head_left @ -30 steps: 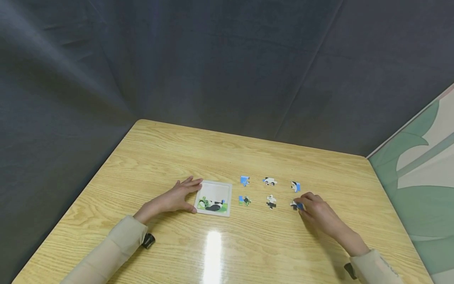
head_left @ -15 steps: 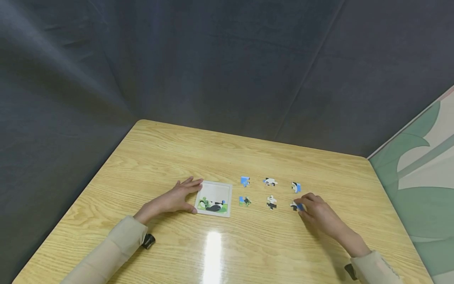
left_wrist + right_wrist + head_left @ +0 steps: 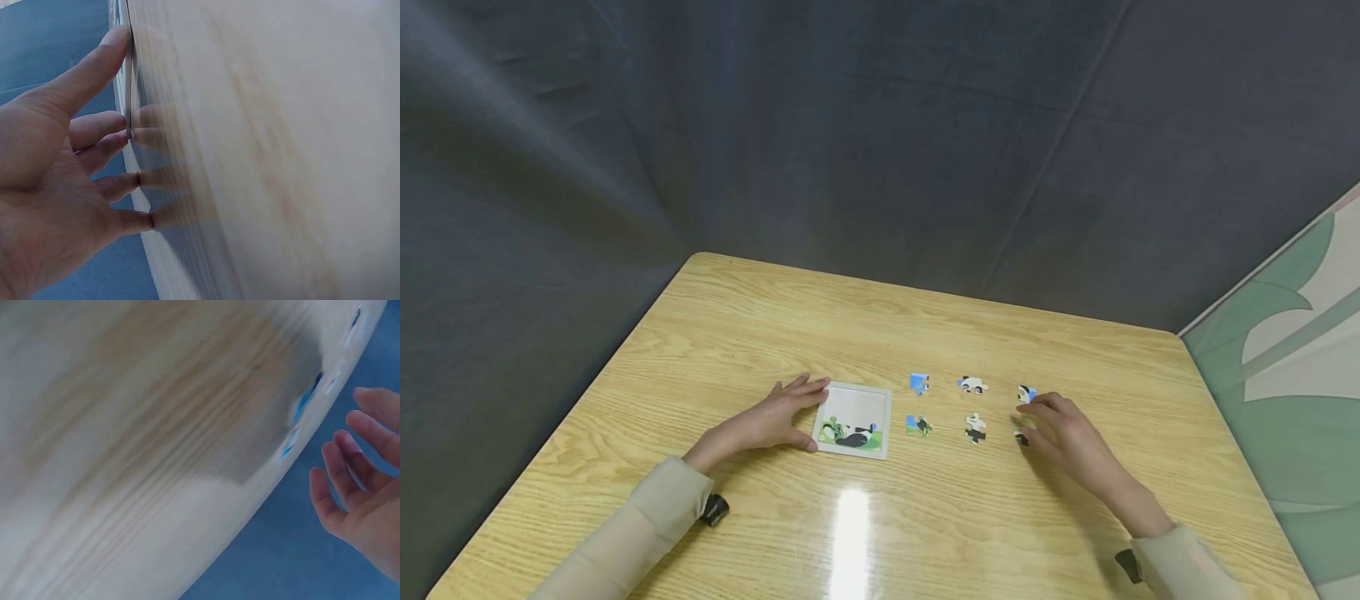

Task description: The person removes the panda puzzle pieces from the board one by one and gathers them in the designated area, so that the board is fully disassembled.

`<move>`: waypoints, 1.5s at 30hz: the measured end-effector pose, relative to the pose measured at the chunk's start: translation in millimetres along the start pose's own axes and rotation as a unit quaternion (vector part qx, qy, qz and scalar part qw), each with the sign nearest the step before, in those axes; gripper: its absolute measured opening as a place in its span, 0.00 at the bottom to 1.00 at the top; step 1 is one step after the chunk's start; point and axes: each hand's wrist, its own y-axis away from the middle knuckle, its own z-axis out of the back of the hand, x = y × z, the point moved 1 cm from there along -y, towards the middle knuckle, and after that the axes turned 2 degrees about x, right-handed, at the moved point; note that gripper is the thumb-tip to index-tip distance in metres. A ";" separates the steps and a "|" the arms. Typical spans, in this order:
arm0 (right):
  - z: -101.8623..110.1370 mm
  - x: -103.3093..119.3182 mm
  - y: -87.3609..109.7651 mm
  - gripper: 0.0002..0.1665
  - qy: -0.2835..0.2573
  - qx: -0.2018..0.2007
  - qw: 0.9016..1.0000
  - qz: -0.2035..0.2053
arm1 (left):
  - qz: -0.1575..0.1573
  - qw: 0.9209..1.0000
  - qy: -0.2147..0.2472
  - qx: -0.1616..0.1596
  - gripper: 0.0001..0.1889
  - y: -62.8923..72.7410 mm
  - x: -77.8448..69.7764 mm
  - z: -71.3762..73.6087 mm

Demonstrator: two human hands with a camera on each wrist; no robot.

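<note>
In the head view my left hand (image 3: 767,419) rests against the left side of a white puzzle tray (image 3: 889,417), fingers spread and fairly straight. The thumb touches its near left corner, and the fingertips touch near the far one. Panda and green pieces fill the tray's near part. My right hand (image 3: 1070,442) hovers above a black-and-white puzzle piece (image 3: 1021,437), partly hidden by the fingers. Its fingers are loosely bent with nothing between them, as the right wrist view shows. Just beyond lies a blue-and-white puzzle piece (image 3: 1027,393).
Between the tray and my right hand lie a blue piece (image 3: 918,383), a panda-face piece (image 3: 973,385), a blue-green piece (image 3: 917,426) and a black-and-white piece (image 3: 975,428). Dark curtain (image 3: 880,150) hangs behind the wooden table (image 3: 760,308); patterned cloth (image 3: 1277,358) is at the right.
My right hand has let go of the near right puzzle piece and risen slightly away from it, toward the far side. The left hand and the tray have stayed in place.
</note>
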 end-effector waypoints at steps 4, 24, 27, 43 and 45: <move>-8.1 13.2 -17.5 0.19 -0.014 -0.011 1.000 0.006 | 0.000 1.000 0.000 0.000 0.44 -0.3 0.0 -0.1; -66.1 129.1 -122.3 0.14 -0.085 0.070 0.992 0.066 | 0.004 1.000 -0.010 0.001 0.45 -5.1 4.1 2.8; -74.0 141.1 -130.4 0.15 -0.085 0.098 0.988 0.081 | 0.003 1.000 -0.015 0.003 0.44 -5.6 4.6 2.9; -103.6 168.8 -140.6 0.21 -0.014 0.185 0.981 0.056 | -0.012 1.000 -0.017 0.007 0.44 -6.1 0.5 3.0; -103.9 169.7 -140.6 0.20 -0.014 0.184 0.982 0.050 | -0.013 1.000 -0.019 0.007 0.44 -6.2 0.0 3.4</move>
